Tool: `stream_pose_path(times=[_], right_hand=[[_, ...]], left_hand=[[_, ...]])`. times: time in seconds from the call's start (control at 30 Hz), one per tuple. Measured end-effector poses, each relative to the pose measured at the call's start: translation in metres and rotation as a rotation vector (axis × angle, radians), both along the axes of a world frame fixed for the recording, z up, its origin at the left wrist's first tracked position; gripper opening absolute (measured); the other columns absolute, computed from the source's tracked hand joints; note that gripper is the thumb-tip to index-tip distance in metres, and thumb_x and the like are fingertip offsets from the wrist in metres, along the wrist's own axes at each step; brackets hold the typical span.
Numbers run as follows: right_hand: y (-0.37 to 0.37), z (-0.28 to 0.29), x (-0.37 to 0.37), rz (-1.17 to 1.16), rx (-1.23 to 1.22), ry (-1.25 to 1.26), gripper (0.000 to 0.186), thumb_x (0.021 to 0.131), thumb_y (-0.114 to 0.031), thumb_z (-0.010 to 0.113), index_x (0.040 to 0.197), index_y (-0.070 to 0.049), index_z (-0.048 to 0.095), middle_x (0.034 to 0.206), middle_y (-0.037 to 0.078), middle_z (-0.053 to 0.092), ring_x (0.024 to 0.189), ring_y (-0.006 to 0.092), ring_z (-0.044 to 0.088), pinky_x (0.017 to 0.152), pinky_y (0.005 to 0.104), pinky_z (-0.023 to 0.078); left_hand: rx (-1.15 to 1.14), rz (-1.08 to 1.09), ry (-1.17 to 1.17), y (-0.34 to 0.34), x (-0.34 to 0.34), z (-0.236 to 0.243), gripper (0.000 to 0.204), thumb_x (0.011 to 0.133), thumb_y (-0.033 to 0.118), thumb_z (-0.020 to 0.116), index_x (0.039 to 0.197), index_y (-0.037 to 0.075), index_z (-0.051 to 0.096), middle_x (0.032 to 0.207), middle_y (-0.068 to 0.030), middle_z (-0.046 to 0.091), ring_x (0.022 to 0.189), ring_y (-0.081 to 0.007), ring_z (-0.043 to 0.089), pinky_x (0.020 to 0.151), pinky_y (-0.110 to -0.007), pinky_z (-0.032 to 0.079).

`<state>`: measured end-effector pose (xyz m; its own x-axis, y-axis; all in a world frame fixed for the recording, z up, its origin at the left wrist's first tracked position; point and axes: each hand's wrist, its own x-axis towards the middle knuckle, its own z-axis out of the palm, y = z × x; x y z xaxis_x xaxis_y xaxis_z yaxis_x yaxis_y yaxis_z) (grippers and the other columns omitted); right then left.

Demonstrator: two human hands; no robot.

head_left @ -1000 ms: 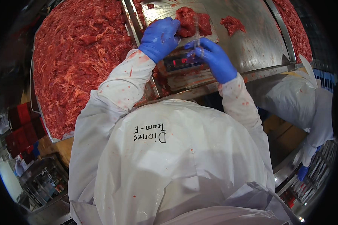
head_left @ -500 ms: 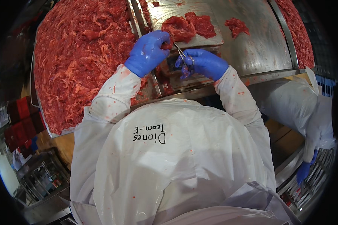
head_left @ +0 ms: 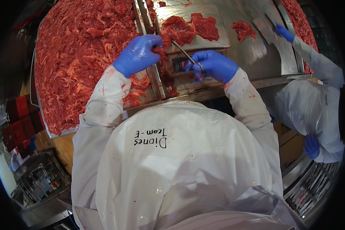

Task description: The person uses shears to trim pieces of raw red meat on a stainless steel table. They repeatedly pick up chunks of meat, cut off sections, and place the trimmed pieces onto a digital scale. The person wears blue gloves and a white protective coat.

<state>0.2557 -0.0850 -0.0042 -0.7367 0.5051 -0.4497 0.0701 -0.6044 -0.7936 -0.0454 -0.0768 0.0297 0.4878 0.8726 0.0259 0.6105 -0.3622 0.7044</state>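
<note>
My left hand [head_left: 138, 55], in a blue glove, is closed, its fingertips pinching the near left edge of a red meat slice [head_left: 177, 31]. That slice lies on the metal platform of a scale [head_left: 223, 40], with a second meat slice [head_left: 205, 27] touching its right side. In my blue-gloved right hand [head_left: 216, 65] is a pair of metal scissors [head_left: 185, 53], fingers at the loops. Their blades point up and left, with the tips at the lower edge of the left slice. The scale's dark display [head_left: 179, 65] shows between my hands.
A large heap of red meat [head_left: 84, 65] fills the left side, behind a metal divider [head_left: 154, 73]. A small meat piece [head_left: 243, 30] lies on the steel table [head_left: 253, 57]. At right, a co-worker's gloved hand [head_left: 284, 32] reaches over the table with a thin dark tool.
My left hand has shifted left and slightly down with the meat's edge. My right hand has moved a little right, and the scissor blades look closer together. A co-worker's arm has come in at right.
</note>
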Motion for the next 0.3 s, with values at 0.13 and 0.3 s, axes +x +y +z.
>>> stream_pose_path(times=[0.13, 0.3], right_hand=[[-0.010, 0.004, -0.002, 0.045, -0.081, 0.013, 0.031, 0.095, -0.030, 0.075, 0.108, -0.002, 0.071, 0.085, 0.004, 0.067, 0.075, 0.0139, 0.066, 0.077, 0.0369, 0.061], [0.017, -0.009, -0.022, 0.019, 0.044, -0.060, 0.047, 0.098, -0.044, 0.070, 0.122, -0.004, 0.068, 0.097, 0.004, 0.068, 0.083, 0.0154, 0.067, 0.085, 0.0403, 0.063]], left_hand=[[-0.140, 0.003, -0.105, -0.005, -0.001, -0.011, 0.025, 0.074, 0.003, 0.070, 0.099, 0.000, 0.066, 0.092, -0.0166, 0.068, 0.083, -0.0331, 0.070, 0.073, -0.040, 0.055], [-0.073, -0.215, 0.107, -0.007, 0.014, -0.009, 0.027, 0.074, 0.001, 0.069, 0.101, 0.000, 0.067, 0.093, -0.0174, 0.070, 0.083, -0.0330, 0.071, 0.074, -0.040, 0.055]])
